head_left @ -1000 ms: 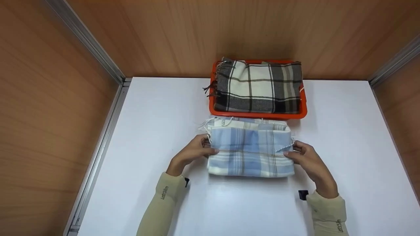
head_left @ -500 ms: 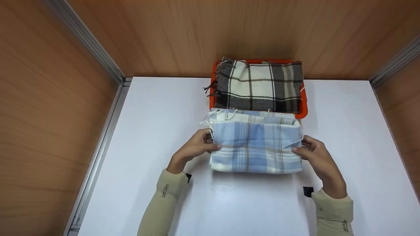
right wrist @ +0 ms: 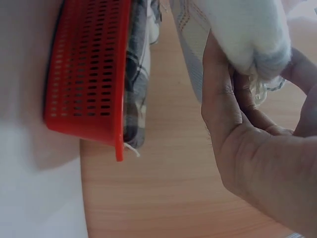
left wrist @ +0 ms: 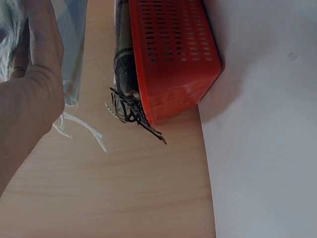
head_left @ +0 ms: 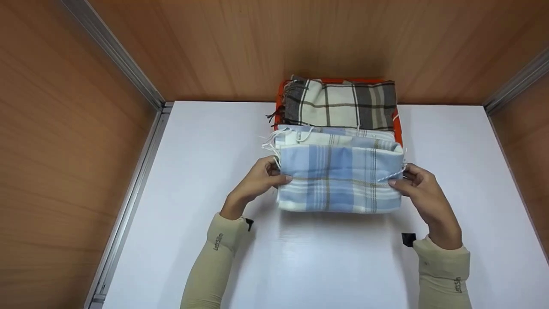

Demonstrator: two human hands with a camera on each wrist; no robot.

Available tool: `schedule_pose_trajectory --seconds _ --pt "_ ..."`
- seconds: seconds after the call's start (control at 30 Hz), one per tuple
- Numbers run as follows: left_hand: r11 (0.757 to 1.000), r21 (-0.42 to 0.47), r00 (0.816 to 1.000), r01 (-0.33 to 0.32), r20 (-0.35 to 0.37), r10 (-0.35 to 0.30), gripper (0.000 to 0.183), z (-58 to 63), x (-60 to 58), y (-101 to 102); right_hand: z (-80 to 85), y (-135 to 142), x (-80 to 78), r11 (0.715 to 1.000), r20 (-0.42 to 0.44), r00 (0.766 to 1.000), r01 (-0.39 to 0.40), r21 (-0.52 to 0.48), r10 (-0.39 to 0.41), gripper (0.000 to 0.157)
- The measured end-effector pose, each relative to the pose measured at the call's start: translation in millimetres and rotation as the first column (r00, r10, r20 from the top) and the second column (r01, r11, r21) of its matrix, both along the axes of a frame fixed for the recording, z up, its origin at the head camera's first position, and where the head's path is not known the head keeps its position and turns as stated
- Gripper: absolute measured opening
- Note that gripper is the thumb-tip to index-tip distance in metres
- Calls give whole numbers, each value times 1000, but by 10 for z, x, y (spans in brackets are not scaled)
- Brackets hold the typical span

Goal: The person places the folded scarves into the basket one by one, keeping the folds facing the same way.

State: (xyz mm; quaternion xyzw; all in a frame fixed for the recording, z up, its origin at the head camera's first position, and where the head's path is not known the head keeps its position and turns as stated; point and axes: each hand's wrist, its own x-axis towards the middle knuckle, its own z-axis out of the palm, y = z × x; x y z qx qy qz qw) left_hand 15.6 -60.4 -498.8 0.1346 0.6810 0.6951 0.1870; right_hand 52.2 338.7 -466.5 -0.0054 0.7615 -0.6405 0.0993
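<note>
A folded blue and white plaid scarf [head_left: 339, 176] with white fringe is held up between both hands in the head view. My left hand [head_left: 262, 177] pinches its left end, thumb on top and fingers beneath. At the other end, my right hand [head_left: 422, 186] grips it the same way; the right wrist view shows thumb and fingers around the thick folded edge. The scarf's far side overlaps the near part of a red basket [head_left: 398, 128], hiding its front rim. Inside that basket lies a folded brown, black and cream plaid scarf [head_left: 339, 105], dark fringe hanging over the left rim.
The basket stands on a white table [head_left: 206, 150] against the wooden back wall [head_left: 240, 47]. Wooden side panels with metal frame strips [head_left: 124, 56] bound the table left and right. The basket's slotted red wall [left wrist: 173, 44] shows in both wrist views.
Both hands have carried the blue plaid scarf away from the body and up, slightly to the right. It now covers the basket's front rim and part of the brown scarf.
</note>
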Motion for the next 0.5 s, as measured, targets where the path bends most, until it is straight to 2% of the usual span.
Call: schedule_pose_trajectory --seconds 0.3,0.5 --pt "999 29 998 -46 -39 47 34 86 -147 53 58 26 -182 997 -69 997 16 -74 -21 34" --pt "996 35 995 -86 -52 87 37 141 -299 97 112 28 -335 998 -95 995 32 -59 -38 44"
